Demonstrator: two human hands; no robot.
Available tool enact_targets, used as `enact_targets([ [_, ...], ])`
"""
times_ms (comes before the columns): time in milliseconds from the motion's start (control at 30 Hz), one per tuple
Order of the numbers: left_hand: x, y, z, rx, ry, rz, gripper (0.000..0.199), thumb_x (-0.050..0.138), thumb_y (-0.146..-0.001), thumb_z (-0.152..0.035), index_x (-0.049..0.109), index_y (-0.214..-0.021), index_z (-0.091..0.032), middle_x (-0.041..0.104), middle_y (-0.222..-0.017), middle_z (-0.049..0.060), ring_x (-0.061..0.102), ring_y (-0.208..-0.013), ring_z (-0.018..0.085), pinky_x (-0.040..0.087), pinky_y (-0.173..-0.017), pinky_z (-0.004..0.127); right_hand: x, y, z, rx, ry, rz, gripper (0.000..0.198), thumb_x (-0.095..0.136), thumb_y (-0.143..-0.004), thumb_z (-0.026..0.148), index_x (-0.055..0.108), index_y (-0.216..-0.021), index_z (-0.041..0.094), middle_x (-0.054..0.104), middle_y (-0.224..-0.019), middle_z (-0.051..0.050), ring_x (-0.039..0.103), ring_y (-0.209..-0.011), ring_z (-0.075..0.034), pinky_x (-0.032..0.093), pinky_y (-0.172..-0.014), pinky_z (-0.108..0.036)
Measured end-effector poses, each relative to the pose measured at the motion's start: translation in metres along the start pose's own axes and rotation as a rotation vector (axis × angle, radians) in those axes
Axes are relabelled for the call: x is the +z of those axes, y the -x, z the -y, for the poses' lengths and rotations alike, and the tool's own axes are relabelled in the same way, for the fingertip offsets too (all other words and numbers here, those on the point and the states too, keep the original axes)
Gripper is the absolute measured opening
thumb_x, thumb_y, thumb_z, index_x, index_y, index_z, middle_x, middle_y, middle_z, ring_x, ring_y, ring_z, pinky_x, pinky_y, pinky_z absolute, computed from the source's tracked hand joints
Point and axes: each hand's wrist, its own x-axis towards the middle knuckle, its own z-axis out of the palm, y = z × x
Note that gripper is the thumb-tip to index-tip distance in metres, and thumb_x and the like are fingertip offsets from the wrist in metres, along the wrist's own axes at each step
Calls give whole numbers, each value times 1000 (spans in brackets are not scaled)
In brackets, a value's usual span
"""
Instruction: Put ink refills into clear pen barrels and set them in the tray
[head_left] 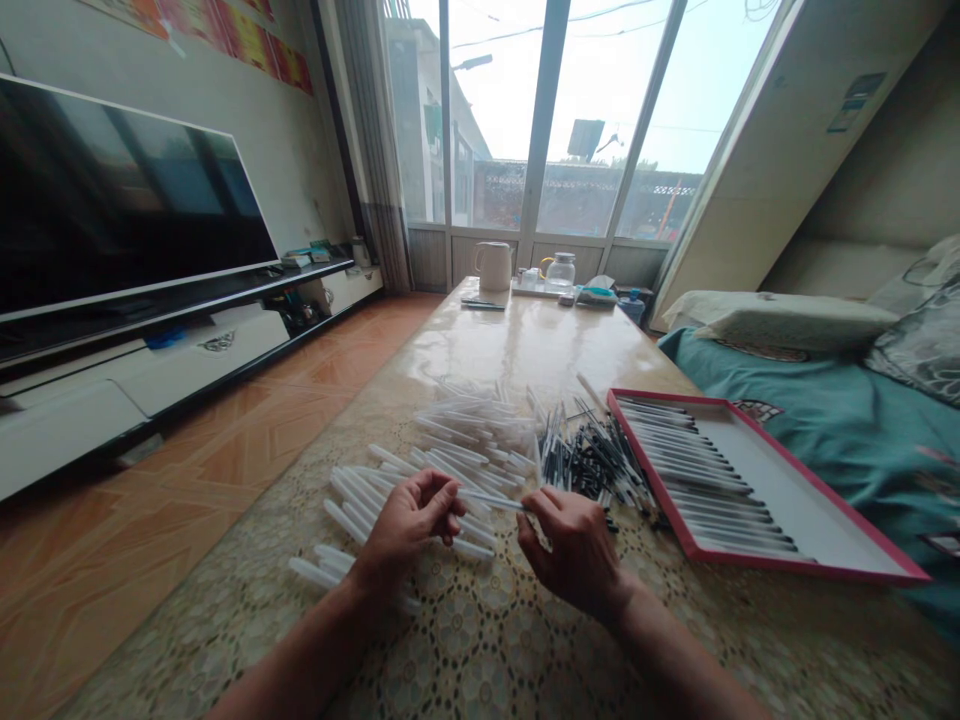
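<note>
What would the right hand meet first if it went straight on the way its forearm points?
The right hand would probably meet the pile of translucent tubes ahead and to its left, though its height above the table is unclear.

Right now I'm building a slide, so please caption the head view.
Left hand and right hand hold a thin rod near translucent tubes and a red-rimmed tray.
</note>
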Motion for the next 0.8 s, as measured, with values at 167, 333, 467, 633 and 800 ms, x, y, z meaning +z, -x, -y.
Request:
enact_targets([
  [167,2,0,2,33,-33,49,31,67,-71,-42,51,-76,-16,61,-56,-3,50,-38,7,39,-36,17,0,-3,0,-95,59,71,16,46,-90,23,51,-75,19,56,-66,1,48,-57,-11,25,-57,-25],
  [333,6,3,4,57,-4,79,30,65,-73,-42,48,-77,-17,61,-55,-3,50,-37,8,40,-36,18,-2,-5,4,-151,125,73,16,44,-93,21,49,-78,20,57,-67,0,50,-61,-13,25,-58,-26],
  [467,9,6,6,92,-15,79,28,64,-75,-40,48,-78,-17,60,-56,-3,52,-39,8,41,-37,19,-4,-5,6,-125,89,78,21,42,-93,21,48,-73,19,57,-64,0,50,-58,-12,24,-57,-27],
  [633,10,9,5,122,-26,82,23,62,-78,-35,48,-79,-17,60,-57,-4,51,-41,8,38,-38,18,-6,-5,4,-19,-34,160,24,41,-93,26,48,-71,19,57,-60,2,48,-50,-10,20,-51,-25],
  [800,10,11,4,168,-34,111,22,62,-78,-35,49,-79,-17,58,-56,-4,49,-40,7,36,-38,18,-6,-6,1,99,-266,242,28,42,-92,30,52,-68,18,55,-57,3,47,-50,-9,26,-51,-21],
])
